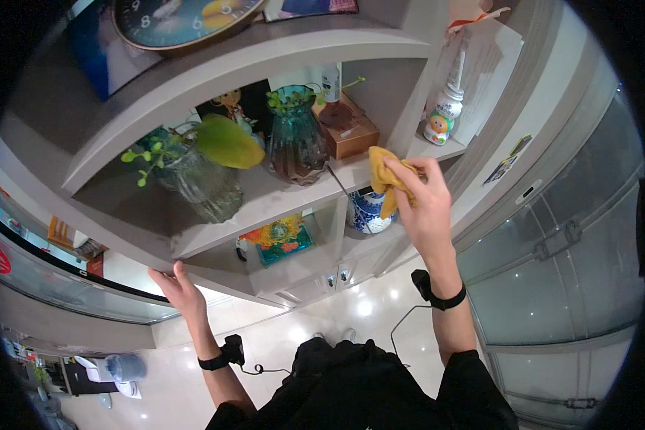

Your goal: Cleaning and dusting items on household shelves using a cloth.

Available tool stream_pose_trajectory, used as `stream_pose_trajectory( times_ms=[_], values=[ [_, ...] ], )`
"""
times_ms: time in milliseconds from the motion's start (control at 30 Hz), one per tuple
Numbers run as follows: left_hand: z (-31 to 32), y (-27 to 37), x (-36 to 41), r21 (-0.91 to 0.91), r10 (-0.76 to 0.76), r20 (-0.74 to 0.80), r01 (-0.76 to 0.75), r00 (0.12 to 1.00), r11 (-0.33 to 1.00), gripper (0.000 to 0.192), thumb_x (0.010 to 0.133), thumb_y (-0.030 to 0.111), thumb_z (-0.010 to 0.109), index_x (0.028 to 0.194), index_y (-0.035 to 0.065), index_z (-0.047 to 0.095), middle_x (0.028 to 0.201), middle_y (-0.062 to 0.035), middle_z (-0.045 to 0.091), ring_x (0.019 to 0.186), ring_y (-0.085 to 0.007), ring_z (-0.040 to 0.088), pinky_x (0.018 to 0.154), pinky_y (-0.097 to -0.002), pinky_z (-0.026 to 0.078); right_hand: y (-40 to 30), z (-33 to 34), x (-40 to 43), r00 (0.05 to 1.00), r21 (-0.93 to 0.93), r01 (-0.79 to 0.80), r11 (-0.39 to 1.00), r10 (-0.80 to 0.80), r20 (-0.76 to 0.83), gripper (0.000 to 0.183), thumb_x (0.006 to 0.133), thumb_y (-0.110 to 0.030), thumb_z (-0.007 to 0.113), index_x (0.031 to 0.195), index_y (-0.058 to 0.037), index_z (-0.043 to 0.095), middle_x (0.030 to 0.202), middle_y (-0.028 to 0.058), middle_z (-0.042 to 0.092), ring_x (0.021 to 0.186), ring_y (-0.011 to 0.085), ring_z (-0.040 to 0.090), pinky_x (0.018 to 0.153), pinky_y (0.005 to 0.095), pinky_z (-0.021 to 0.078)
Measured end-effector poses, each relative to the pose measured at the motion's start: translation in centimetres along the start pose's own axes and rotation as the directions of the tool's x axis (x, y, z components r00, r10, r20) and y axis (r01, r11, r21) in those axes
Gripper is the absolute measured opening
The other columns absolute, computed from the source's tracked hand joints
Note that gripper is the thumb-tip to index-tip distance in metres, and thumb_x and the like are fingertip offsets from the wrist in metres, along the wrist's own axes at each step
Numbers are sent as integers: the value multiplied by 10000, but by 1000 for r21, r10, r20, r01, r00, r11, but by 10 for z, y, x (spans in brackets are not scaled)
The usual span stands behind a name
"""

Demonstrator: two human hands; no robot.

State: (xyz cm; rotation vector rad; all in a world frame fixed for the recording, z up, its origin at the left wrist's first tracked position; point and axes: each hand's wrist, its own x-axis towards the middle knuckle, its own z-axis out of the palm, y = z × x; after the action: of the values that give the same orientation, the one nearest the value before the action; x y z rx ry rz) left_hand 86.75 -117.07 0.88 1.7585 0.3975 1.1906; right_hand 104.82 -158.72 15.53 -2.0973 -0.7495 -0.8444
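My right hand point(427, 201) grips a yellow cloth point(381, 172) at the front edge of a grey shelf point(263, 201). Left of the cloth, a teal ribbed glass vase point(296, 140) with small green leaves stands on that shelf. A copper-coloured box point(355, 134) sits behind the cloth. Farther left is a clear glass vase point(207, 185) holding a plant with a large yellow-green leaf point(230, 142). Below the cloth, a blue-and-white porcelain jar point(368, 212) is partly covered by it. My left hand point(183, 293), fingers apart and holding nothing, touches the unit's lower left edge.
A round clock point(188, 21) rests on the upper shelf. A small white bottle with a cartoon figure point(442, 121) stands at the right. Glass sliding doors point(548, 269) flank the unit on the right. A colourful ornament point(282, 239) occupies the lower compartment. A water dispenser point(123, 368) stands lower left.
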Motion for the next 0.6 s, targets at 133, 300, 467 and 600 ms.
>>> stream_pose_trajectory(
  times_ms=[133, 300, 467, 600],
  values=[
    [3, 12, 2, -78, -4, 36, 6, 999, 997, 523, 1139, 231, 620, 1516, -37, 376, 1405, -177, 571, 1277, -235, 555, 1134, -353, 407, 8, 12, -10, 995, -160, -54, 986, 67, 77, 472, 847, 67, 717, 1292, -84, 765, 1144, 177, 636, 1008, 372, 683, 903, 445, 578],
    [-6, 24, 2, -56, -47, 44, 49, 998, 997, 467, 1091, 143, 680, 1439, -33, 424, 1287, -152, 612, 1167, -212, 595, 1046, -337, 463, -13, -19, -54, 963, -163, -234, 958, 251, 93, 428, 856, 46, 714, 1260, -80, 783, 1095, 178, 639, 974, 360, 697, 867, 430, 579],
    [-5, 26, 4, -153, -81, 54, 89, 995, 984, 470, 1072, 124, 708, 1427, -32, 442, 1288, -141, 614, 1172, -200, 601, 1030, -335, 473, -22, -31, -134, 637, -115, -412, 904, 376, 673, 377, 858, 20, 756, 1212, -86, 827, 1068, 163, 688, 920, 313, 706, 873, 378, 591],
    [-7, 24, 5, -158, -95, 93, 109, 991, 981, 491, 1069, 131, 721, 1436, -31, 438, 1323, -141, 595, 1211, -204, 592, 1029, -333, 485, -97, 30, -139, 693, 263, -425, 866, 124, 710, 399, 889, -15, 741, 1273, -105, 804, 1011, 163, 662, 921, 325, 701, 838, 381, 575]
  ],
)
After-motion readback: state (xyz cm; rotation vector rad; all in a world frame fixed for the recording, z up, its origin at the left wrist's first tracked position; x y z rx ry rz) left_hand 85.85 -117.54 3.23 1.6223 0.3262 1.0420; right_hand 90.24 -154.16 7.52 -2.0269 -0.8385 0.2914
